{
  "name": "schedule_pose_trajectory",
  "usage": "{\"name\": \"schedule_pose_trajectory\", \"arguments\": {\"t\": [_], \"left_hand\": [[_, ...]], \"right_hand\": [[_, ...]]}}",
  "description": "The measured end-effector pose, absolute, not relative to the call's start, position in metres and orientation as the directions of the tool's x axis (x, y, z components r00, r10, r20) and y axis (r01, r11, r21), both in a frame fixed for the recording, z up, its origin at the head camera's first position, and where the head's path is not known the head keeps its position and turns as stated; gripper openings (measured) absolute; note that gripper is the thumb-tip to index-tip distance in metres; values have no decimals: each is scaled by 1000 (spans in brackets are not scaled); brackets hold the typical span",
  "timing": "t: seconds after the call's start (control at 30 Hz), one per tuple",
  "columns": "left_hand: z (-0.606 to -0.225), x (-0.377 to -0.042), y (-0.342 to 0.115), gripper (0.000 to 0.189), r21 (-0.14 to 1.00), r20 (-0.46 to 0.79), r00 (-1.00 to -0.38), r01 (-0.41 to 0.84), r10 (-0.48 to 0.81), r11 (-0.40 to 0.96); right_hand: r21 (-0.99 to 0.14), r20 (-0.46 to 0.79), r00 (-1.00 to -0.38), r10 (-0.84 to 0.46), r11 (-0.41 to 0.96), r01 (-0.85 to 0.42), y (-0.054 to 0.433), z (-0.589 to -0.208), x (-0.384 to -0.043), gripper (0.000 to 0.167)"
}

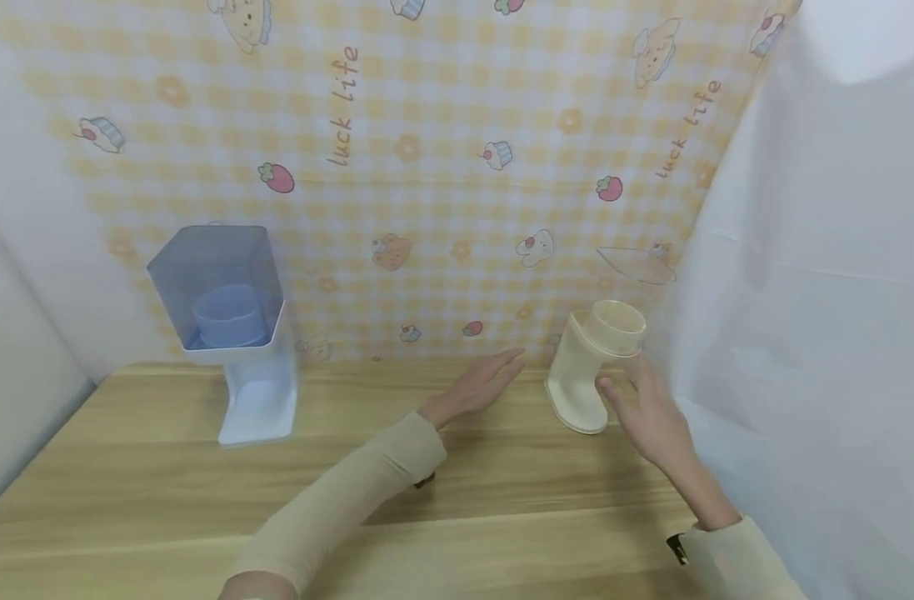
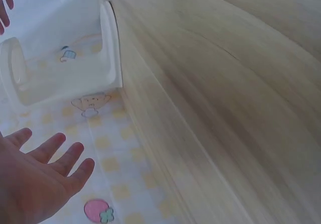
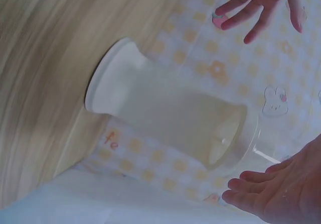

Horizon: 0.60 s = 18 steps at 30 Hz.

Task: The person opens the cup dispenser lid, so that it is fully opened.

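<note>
Nearest lay two pale sleeves (image 1: 352, 492), reaching in from the near edge across the wooden table (image 1: 516, 542). Beyond them the right hand (image 1: 655, 417) hung at the right of the cream stand (image 1: 577, 379), thumb apart from its fingers, gripping nothing; whether its fingertips met the stand I could not tell. On the stand's left, the left hand (image 1: 477, 387) was spread and empty, clear of it. The hands seemed set this way to flank the stand, which stood upright on its broad foot, probably shaped to steady the overhanging ring (image 1: 627, 343). Well to the left, a white base (image 1: 260, 400) bore a tinted bin (image 1: 220, 258), apparently raised for room beneath. Farthest hung the checked cloth (image 1: 442, 200), likely a backdrop.
</note>
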<state>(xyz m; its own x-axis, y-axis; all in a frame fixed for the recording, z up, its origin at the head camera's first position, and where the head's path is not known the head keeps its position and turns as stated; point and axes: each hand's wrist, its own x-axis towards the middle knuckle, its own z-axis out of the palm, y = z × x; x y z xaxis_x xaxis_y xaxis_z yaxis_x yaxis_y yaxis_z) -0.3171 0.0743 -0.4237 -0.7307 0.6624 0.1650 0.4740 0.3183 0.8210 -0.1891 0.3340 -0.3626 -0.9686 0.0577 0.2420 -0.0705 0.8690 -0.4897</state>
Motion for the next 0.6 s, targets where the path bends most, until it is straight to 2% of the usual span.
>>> {"name": "schedule_pose_trajectory", "arguments": {"t": [0.17,0.3,0.43,0.6], "left_hand": [[-415,-330,108,82,907,100,-771,330,628,261],[-410,-347,134,87,970,86,-797,203,597,131],[-413,-362,155,86,996,92,-837,81,540,-44],[-413,-369,183,87,991,88,-822,14,562,-134]], "right_hand": [[-569,213,-962,172,822,21,350,-352,-202,90],[-645,164,-959,232,761,74,359,-348,-222,94],[-714,152,-957,247,697,67,359,-347,-239,97],[-777,215,-933,289,629,16,355,-341,-248,93]]}}
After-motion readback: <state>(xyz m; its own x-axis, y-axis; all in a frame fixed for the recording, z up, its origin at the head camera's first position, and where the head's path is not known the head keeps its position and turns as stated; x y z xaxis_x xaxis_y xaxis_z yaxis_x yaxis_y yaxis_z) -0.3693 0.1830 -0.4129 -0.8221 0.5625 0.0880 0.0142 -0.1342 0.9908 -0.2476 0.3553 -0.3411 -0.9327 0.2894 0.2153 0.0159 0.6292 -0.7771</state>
